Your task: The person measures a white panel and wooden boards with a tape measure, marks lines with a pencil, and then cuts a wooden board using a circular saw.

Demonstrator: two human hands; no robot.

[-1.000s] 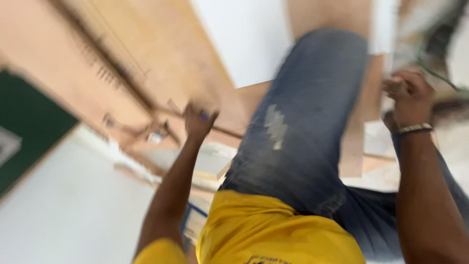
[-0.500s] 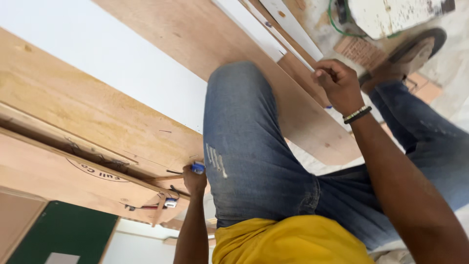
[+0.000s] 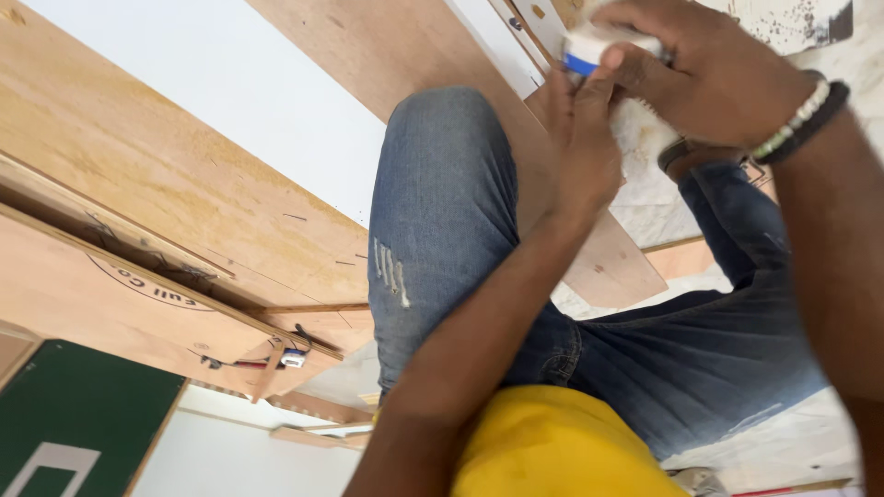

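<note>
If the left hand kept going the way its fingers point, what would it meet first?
The left hand points up-frame at the small white object with a blue band, held by the right hand. Its fingertips already seem to touch it, though depth is unclear.

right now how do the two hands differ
The right hand wears a beaded bracelet and a dark band at the wrist; the left hand has a bare wrist. The right hand curls over the small white and blue object from above; the left hand reaches up beneath it, fingers extended. Both meet at that object above the raised knee.
</note>
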